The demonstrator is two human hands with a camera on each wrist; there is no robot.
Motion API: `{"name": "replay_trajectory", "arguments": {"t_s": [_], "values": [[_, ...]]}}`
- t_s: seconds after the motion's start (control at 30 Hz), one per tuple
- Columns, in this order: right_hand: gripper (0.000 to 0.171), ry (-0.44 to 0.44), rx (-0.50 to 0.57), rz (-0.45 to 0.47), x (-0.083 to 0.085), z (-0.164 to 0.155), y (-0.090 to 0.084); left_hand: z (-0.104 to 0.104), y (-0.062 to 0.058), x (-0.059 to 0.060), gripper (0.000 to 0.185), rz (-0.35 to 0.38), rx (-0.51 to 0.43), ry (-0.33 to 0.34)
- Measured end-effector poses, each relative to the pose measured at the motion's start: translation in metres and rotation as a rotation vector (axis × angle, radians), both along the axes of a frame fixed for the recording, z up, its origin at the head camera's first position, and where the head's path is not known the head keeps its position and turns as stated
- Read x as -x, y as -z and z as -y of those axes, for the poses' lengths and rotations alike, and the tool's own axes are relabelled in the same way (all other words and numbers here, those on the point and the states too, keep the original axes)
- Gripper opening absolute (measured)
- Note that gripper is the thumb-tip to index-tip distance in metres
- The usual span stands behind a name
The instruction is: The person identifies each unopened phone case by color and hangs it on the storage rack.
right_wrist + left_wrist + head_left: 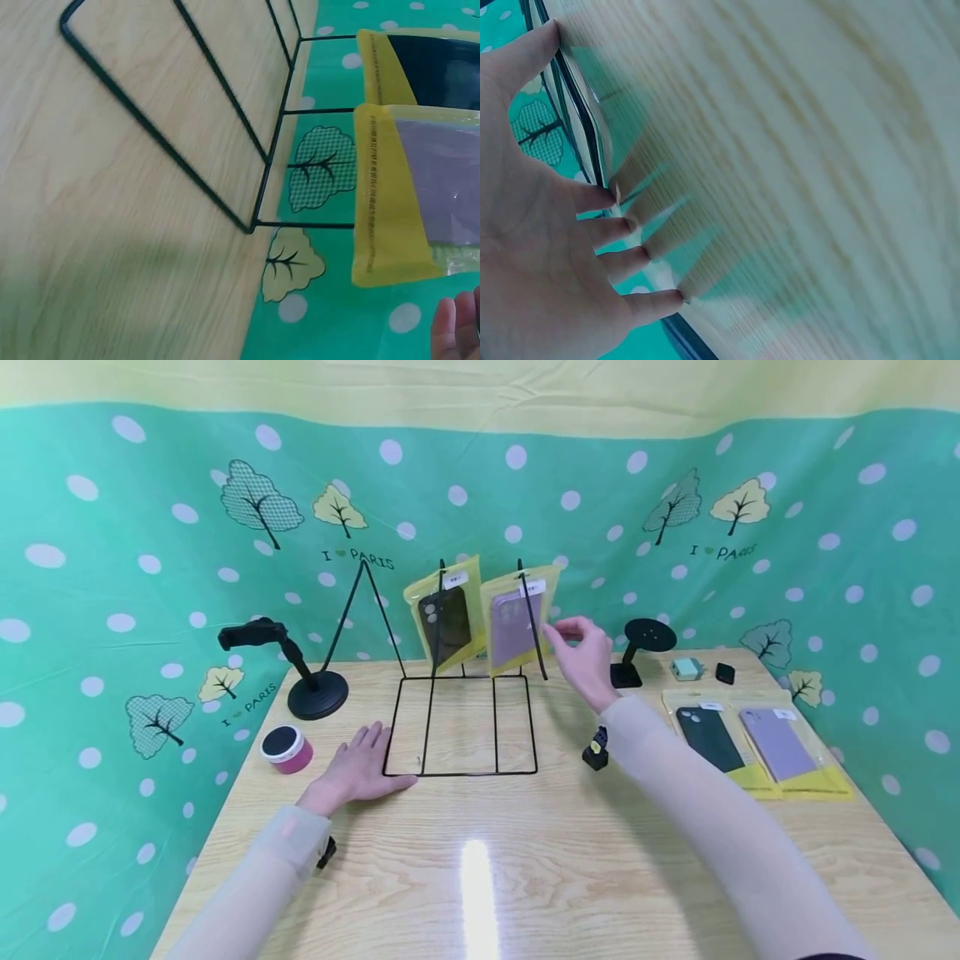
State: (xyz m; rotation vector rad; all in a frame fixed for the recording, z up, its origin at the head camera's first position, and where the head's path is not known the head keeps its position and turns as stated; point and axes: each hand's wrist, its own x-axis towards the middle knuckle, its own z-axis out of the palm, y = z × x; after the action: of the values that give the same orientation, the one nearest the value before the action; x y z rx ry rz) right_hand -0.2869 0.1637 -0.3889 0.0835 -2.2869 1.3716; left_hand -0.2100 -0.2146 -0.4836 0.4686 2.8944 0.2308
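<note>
A black wire display rack [459,773] stands on the wooden table [525,860]. Two yellow-edged packages hang on its upright hooks: a black phone case [446,622] and a lilac phone case [513,627]. My right hand [576,642] is raised just right of the lilac package, fingers loosely bent and holding nothing. In the right wrist view its fingertips [454,330] are apart from the lilac package [427,195]. My left hand [365,762] lies flat on the table at the rack's front left corner. In the left wrist view the fingers [607,225] are spread beside the wire [581,105].
A black phone holder [300,668] and a pink round tin [287,748] stand at the left. On the right are a black disc stand [641,647], two packaged cases lying flat [742,743], a small green box [686,669] and a small black item [724,673]. A black clip [596,750] lies near the rack.
</note>
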Motion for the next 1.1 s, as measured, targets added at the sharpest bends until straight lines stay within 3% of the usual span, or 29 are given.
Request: {"name": "replay_trajectory", "arguments": {"t_s": [0.3,0.77,1.1], "values": [[0.031,-0.01,-0.038,-0.02,-0.012,-0.026,0.009,-0.001,0.0,0.0,0.111,-0.004,0.0,0.002],[0.03,-0.023,-0.203,0.112,-0.053,-0.086,0.035,0.0,-0.001,0.001,0.111,0.002,0.007,0.006],[0.036,0.017,-0.262,0.202,-0.076,-0.129,0.036,-0.001,0.001,0.001,0.11,-0.001,-0.002,0.003]]}}
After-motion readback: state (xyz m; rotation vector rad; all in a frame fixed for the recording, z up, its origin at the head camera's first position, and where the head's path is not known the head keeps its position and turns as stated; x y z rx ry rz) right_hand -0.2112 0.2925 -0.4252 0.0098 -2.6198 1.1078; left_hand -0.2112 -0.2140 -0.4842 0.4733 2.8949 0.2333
